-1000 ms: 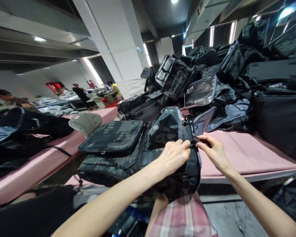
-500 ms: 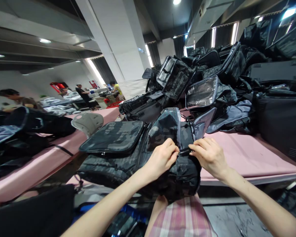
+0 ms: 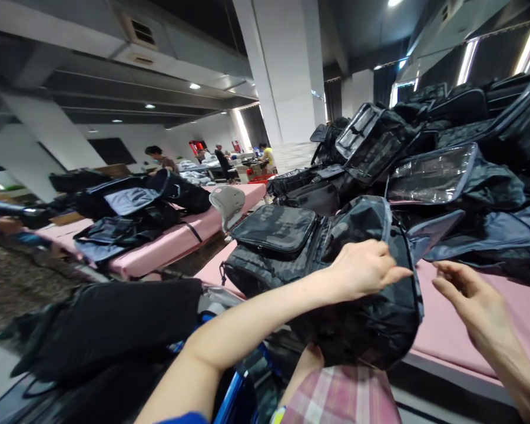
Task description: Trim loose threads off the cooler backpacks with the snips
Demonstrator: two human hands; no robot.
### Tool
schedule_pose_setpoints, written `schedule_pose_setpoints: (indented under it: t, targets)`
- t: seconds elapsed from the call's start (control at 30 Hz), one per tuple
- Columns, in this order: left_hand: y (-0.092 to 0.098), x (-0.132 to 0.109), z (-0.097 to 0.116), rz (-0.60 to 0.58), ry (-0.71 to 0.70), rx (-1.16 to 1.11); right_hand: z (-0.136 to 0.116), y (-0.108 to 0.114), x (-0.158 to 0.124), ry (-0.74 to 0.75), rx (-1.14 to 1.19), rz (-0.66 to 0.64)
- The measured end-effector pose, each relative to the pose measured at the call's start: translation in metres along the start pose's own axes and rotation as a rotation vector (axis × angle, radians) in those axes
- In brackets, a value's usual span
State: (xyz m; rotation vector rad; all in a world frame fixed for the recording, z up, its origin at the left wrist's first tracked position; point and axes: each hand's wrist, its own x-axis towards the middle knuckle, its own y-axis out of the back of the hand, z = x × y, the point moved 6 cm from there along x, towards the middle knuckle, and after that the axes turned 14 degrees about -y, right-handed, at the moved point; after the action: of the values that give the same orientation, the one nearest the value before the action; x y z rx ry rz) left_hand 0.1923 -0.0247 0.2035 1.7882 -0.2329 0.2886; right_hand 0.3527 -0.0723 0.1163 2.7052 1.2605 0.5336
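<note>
A dark camouflage backpack (image 3: 274, 268) lies on its side over the pink table edge and my lap, its flap (image 3: 362, 215) raised. My left hand (image 3: 366, 268) is closed over the end of the backpack, thumb pressed toward curled fingers; what they grip is hidden. Off to the right of the backpack, my right hand (image 3: 472, 297) hangs above the table with loosely bent fingers, thumb apart from them and nothing visible in it.
The pink table (image 3: 450, 330) carries a heap of similar bags (image 3: 380, 141) behind and to the right. More bags (image 3: 132, 206) lie on another pink table at left. A grey chair back (image 3: 227, 203) stands between. Dark bags (image 3: 101, 330) are stacked low at my left. People work farther back.
My right hand has let go of the backpack's edge and moved right, away from it. My left hand stays at the backpack, turned over more. The view has swung left.
</note>
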Motion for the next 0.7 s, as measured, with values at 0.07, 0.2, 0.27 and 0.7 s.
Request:
schedule_pose_setpoints:
  t: [0.07,0.2,0.27,0.7]
  targets:
    - [0.01,0.024,0.001,0.01,-0.228,0.115,0.017,-0.009,-0.002,-0.232,0.144,-0.013]
    - [0.004,0.023,-0.013,-0.254,-0.374,0.263,0.018,-0.034,-0.013,-0.349,0.316,-0.109]
    - [-0.002,-0.005,-0.017,-0.34,-0.294,0.306,0.013,-0.038,-0.013,-0.299,0.32,-0.075]
    - [-0.001,-0.074,0.037,0.255,-0.116,0.383,-0.054,-0.012,-0.055,0.293,-0.489,0.046]
